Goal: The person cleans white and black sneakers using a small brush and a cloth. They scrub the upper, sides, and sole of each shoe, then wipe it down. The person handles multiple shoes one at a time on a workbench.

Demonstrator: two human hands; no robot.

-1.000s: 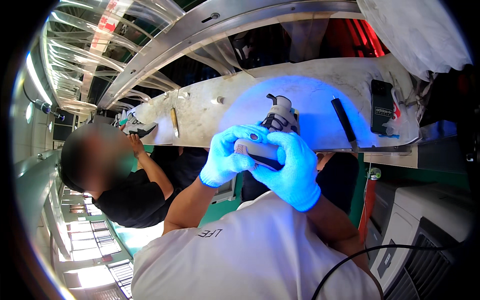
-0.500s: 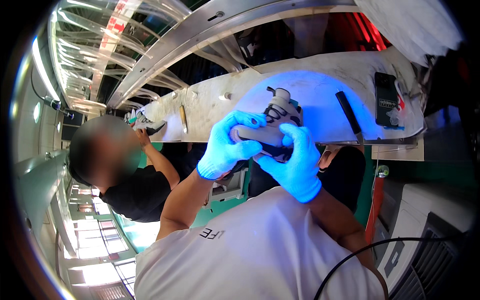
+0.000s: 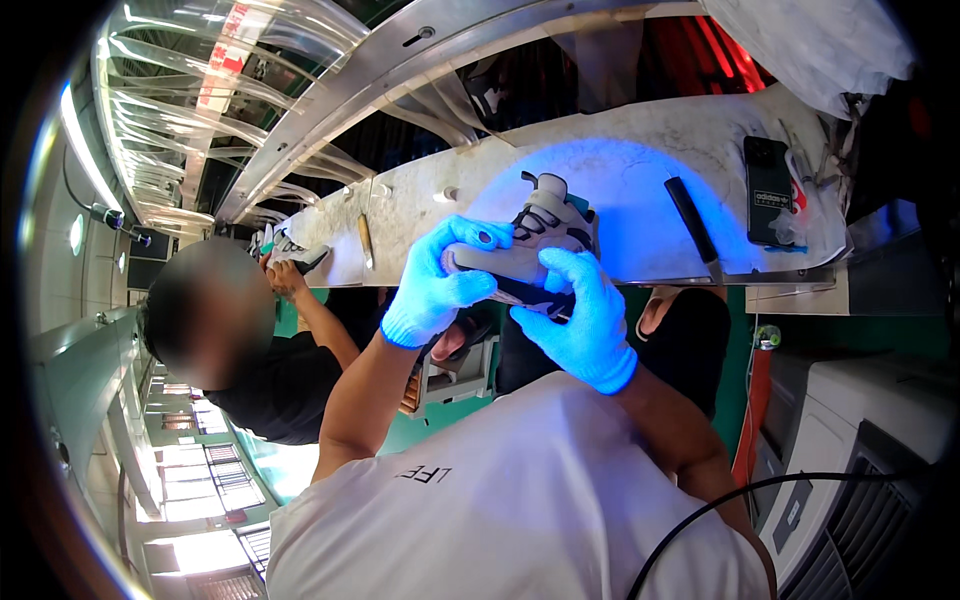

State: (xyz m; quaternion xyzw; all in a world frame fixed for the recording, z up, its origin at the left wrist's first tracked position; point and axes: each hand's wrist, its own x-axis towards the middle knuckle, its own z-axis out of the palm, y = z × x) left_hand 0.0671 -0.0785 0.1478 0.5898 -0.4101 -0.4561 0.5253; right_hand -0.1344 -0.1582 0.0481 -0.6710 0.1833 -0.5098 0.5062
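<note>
A grey and black sneaker (image 3: pixel 528 258) with dark laces is held just over the near edge of the bench, under a blue-lit patch. Its toe points towards me and to the left, its ankle opening away. Wrapped round the toe is my left hand (image 3: pixel 432 285), in a knit glove that looks blue in the light, thumb low and fingers over the top. My right hand (image 3: pixel 583 318), gloved alike, grips the near right side of the shoe between curled fingers and thumb. Part of the sole shows between the two hands.
On the bench (image 3: pixel 410 215) lie a dark-handled tool (image 3: pixel 692 225) and a phone (image 3: pixel 767 190) at right, with another slim tool (image 3: pixel 366 240) further left. A co-worker (image 3: pixel 285 385) at left handles another shoe (image 3: pixel 300 252). A metal rail (image 3: pixel 330 95) runs behind.
Both hands and the sneaker have moved slightly left, and the shoe has tilted so that more of its near side shows. Both hands keep their hold.
</note>
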